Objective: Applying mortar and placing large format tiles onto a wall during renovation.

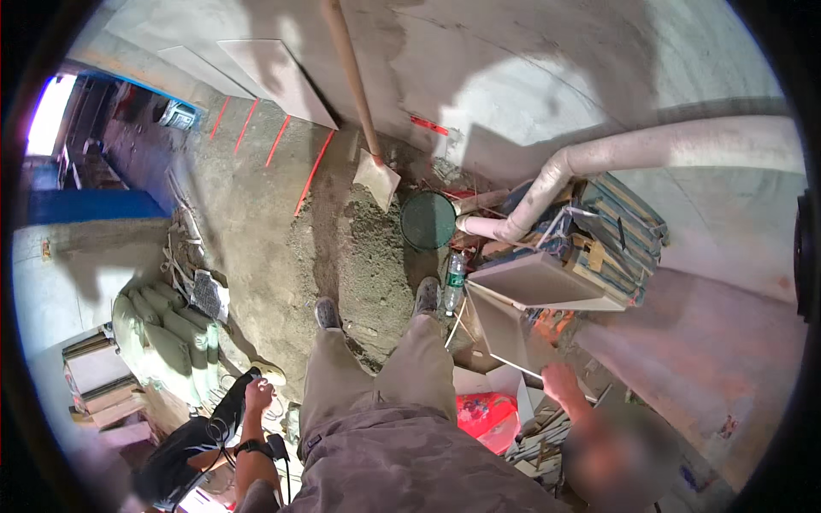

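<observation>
The white strip [517, 366] lies to the person's right, running slantwise from the lower edge of a pale panel [499, 325] to the right hand [561, 383]. The fingers of the right hand appear curled closed around the strip; a short length shows in line on the hand's far side. The forearm behind it is partly blurred.

The left hand [258, 394] is raised at lower left, fingers bent inward with little gap between them; whether it has hold of anything cannot be told. A dark band [252, 446] circles the left wrist. Just beside this arm is a co-worker's black-clothed leg [192, 453], partly out of view.

Below the pale panel, a red plastic bag [487, 417] sits near a heap of narrow offcuts [547, 438]. Above the panel, a clear bottle with a green label [455, 282] stands near the person's right shoe [427, 295]. Farther out are a round dark-green vessel [428, 220], a pale bent pipe [684, 145] and a tilted stack of boxes [629, 231].

A shovel [376, 178] leans upright at the wall, its blade beside gritty grey material [374, 244]. Filled sacks [175, 342] are grouped at left.
</observation>
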`<state>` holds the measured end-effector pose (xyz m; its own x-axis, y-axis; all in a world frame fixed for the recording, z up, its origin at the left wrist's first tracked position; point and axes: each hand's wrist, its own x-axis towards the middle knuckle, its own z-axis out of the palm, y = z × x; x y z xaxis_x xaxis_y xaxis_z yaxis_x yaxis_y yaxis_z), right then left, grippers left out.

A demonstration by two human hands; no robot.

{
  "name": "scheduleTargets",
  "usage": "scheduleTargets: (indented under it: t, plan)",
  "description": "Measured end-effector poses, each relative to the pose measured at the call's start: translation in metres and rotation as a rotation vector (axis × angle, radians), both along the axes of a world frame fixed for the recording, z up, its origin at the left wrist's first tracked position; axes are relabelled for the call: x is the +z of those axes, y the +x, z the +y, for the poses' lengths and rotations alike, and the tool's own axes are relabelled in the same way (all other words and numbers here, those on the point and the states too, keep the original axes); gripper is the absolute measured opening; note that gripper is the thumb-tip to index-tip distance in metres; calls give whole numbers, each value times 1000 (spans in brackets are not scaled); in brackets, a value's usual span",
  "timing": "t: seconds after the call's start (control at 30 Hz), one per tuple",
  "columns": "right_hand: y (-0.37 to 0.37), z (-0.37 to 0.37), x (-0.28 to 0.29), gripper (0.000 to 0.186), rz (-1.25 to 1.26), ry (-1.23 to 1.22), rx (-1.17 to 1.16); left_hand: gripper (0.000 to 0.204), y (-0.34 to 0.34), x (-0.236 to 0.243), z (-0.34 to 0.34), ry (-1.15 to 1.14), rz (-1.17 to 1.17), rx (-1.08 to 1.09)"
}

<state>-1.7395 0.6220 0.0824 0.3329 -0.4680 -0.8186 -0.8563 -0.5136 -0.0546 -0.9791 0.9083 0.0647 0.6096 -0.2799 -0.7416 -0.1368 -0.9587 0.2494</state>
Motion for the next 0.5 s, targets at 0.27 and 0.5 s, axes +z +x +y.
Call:
scheduleTargets:
  t: [0.27, 0.5]
  plan:
    - [104, -33, 133, 27, -310, -174, 53, 37, 7, -34, -3, -78, -32, 0]
    - [240, -68, 202, 42, -291, -196, 158, 38, 87, -115, 3, -182, -46, 127]
